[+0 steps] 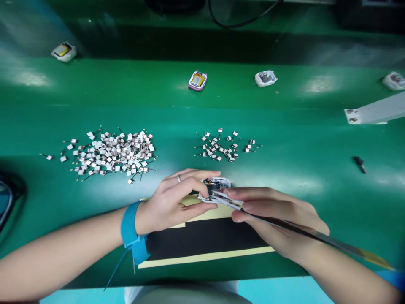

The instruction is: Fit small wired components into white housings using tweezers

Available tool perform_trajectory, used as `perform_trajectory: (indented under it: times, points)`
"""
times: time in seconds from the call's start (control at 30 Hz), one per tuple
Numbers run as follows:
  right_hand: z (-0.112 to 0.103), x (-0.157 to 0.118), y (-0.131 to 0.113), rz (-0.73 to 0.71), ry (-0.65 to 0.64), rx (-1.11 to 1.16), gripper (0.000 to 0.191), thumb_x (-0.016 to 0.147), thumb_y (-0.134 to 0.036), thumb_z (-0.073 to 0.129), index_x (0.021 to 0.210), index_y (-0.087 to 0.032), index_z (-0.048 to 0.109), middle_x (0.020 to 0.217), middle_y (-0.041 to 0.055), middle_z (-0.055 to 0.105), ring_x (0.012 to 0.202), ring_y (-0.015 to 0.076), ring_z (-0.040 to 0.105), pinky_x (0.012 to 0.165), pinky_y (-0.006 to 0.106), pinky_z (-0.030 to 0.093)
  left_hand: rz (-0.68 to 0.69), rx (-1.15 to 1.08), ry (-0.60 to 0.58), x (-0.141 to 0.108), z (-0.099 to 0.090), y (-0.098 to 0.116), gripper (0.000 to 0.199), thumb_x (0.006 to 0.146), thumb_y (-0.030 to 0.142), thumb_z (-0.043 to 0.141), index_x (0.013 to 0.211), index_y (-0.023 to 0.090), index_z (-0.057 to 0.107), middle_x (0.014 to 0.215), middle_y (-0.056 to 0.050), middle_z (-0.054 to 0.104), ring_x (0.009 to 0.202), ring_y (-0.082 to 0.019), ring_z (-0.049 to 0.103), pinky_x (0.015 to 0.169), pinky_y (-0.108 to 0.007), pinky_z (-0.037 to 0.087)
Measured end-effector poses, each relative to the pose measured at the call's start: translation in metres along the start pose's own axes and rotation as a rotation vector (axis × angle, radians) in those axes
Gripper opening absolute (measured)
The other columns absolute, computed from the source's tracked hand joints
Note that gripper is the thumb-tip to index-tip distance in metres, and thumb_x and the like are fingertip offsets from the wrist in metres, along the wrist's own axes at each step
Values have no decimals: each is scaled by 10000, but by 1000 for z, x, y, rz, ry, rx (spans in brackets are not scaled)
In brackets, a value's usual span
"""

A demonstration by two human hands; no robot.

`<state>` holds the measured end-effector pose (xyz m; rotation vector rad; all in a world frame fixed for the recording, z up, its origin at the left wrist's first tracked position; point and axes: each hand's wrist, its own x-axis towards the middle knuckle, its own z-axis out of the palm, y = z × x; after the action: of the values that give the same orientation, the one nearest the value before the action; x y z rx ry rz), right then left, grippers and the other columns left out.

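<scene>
My left hand [179,198], with a ring and a blue wrist strap [128,224], grips a small white-rimmed device housing [216,184] by its left side. Circuit parts show inside the open housing. From the right, my right hand [278,211] pinches a pair of metal tweezers [284,226], whose tips reach into the housing. Whether the tips grip a part is too small to tell. Below the hands lies a black mat [196,240] with pale yellow edges.
A large heap of small square metallic parts [117,152] with short wires lies left, a smaller group [218,147] centrally. Open housings [198,80] stand along the back. At right are a grey metal arm [379,110] and a small black piece [360,163].
</scene>
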<state>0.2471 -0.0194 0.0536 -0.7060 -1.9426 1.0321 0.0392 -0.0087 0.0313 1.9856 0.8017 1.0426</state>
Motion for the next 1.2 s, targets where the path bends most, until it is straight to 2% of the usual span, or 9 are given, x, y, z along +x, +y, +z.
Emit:
perform_trajectory:
  times: [0.17, 0.33, 0.43, 0.53, 0.6, 0.8, 1.0, 1.13, 1.2]
  points:
    - [1, -4, 2, -67, 23, 18, 381, 683, 118, 620, 1011, -63, 552, 1079, 114, 570, 985, 200, 566, 812, 291, 539, 2, 31, 3, 1, -1, 0, 165, 708, 124, 669, 763, 108, 514, 1067, -166, 596, 1010, -168, 573, 826, -246, 480]
    - [1, -2, 1, -40, 22, 24, 367, 703, 107, 606, 1010, -89, 556, 1074, 100, 574, 982, 185, 568, 821, 278, 532, 68, 75, -15, 2, -3, 1, 105, 727, 123, 646, 718, 99, 544, 1069, -178, 590, 955, -171, 586, 794, -255, 485]
    - [2, 1, 1, 8, 73, 75, 285, 714, 66, 625, 949, -88, 576, 989, 104, 610, 914, 174, 598, 785, 261, 542, 84, 81, -36, 1, -5, 2, 68, 724, 96, 639, 719, 86, 572, 1078, -191, 579, 933, -180, 585, 792, -272, 488]
    - [4, 4, 2, 43, 138, 197, 283, 695, 48, 651, 931, -90, 578, 933, 112, 626, 856, 201, 618, 708, 309, 569, 96, 79, -45, 1, -6, 1, 47, 724, 83, 633, 723, 77, 586, 1079, -198, 575, 930, -184, 581, 796, -278, 487]
    - [6, 4, 3, 51, 130, 240, 318, 681, 60, 657, 945, -99, 576, 948, 108, 624, 849, 207, 620, 690, 325, 575, 110, 85, -57, 1, -6, 0, 24, 731, 77, 622, 725, 74, 598, 1083, -203, 572, 937, -189, 576, 798, -283, 488]
    - [5, 0, 5, 48, 98, 200, 328, 706, 64, 635, 974, -121, 593, 968, 64, 627, 886, 201, 607, 747, 339, 559, 103, 109, -76, 4, -8, 1, 19, 732, 102, 625, 717, 92, 626, 1079, -191, 578, 900, -185, 587, 774, -288, 503]
    - [4, -4, 5, -4, 51, 158, 403, 706, 98, 601, 1042, -122, 567, 1033, 66, 604, 950, 209, 581, 786, 345, 541, 117, 111, -81, 4, -10, 2, 36, 745, 119, 616, 756, 91, 636, 1052, -196, 596, 864, -176, 603, 774, -278, 508]
    - [5, -5, 2, 52, 158, 199, 426, 683, 97, 625, 1021, -157, 571, 1022, 43, 605, 912, 202, 596, 776, 339, 544, 135, 88, -76, 3, -9, 1, 112, 705, 162, 669, 749, 74, 615, 1019, -200, 610, 808, -170, 619, 720, -255, 519]
    - [4, -3, 1, 43, 152, 230, 433, 678, 104, 621, 1020, -154, 566, 1000, 45, 612, 898, 206, 601, 770, 344, 550, 122, 90, -65, 4, -9, 3, 123, 707, 177, 668, 740, 76, 605, 991, -190, 624, 783, -155, 623, 708, -231, 520]
